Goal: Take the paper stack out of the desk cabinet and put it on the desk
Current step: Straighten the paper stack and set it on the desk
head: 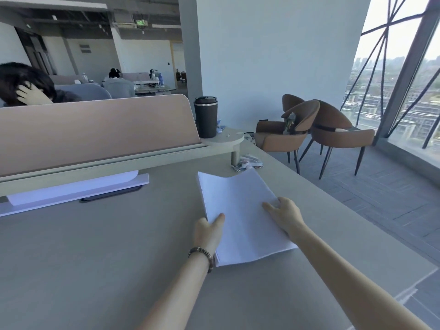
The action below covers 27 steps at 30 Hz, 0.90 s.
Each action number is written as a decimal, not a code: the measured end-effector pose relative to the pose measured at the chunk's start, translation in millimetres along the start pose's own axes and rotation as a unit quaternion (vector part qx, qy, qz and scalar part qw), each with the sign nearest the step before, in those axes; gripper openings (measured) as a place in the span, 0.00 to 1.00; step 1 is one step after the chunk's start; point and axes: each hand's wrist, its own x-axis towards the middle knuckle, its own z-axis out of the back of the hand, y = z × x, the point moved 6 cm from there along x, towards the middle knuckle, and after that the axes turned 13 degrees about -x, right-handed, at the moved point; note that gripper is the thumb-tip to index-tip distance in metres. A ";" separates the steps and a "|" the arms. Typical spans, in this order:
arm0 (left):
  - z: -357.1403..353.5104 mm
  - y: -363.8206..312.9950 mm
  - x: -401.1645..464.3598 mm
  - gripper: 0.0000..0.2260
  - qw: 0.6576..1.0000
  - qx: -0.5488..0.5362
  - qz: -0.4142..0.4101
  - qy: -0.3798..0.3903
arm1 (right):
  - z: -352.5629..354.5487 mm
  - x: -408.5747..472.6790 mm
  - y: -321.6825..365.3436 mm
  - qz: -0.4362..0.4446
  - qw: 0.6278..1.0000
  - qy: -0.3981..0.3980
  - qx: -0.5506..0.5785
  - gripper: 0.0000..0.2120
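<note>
Paper stack (240, 217) flat on grey desk (95, 258), near right edge. Left hand (207, 231) clamping left edge, thumb on top; right hand (284, 214) pressing right edge, fingers spread, likely squaring the sheets. Placement nearly done.

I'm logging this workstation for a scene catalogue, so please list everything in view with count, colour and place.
paper stack: one, white, lying on the desk right of centre
desk: one, grey, foreground
divider panel: one, pinkish-brown, along the desk's back
tumbler: one, black, on the round shelf by the divider's end
phone: one, dark, under the raised shelf
chairs: two at least, brown, by the window
bracelet: one, dark beads, left wrist
left hand: on the stack's left edge
right hand: on the stack's right edge
</note>
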 end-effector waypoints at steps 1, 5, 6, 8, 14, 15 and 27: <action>-9.4 1.9 4.4 0.14 1.000 0.019 0.006 -0.009 | 3.0 10.4 -3.7 -0.004 1.000 0.001 -0.020 0.18; -47.9 0.4 21.9 0.14 0.998 0.058 -0.015 -0.034 | 14.6 47.9 -18.3 -0.013 0.996 0.016 -0.081 0.16; -57.0 -1.2 25.5 0.15 0.998 0.053 -0.023 -0.035 | 17.9 57.6 -22.2 -0.014 0.995 0.017 -0.095 0.16; -73.9 -5.5 32.4 0.18 0.997 0.063 -0.046 -0.027 | 22.9 75.8 -28.7 -0.014 0.993 0.019 -0.117 0.18; -112.4 -14.2 58.8 0.10 0.960 0.259 -0.101 0.013 | 38.4 110.5 -29.7 0.016 0.963 -0.002 -0.268 0.22; -117.9 -14.6 62.3 0.12 0.952 0.285 -0.110 0.009 | 40.2 114.2 -29.5 0.027 0.955 -0.008 -0.294 0.21; -134.8 -0.6 62.6 0.31 0.834 0.521 -0.166 -0.078 | 40.3 118.2 -25.1 0.078 0.881 -0.046 -0.465 0.28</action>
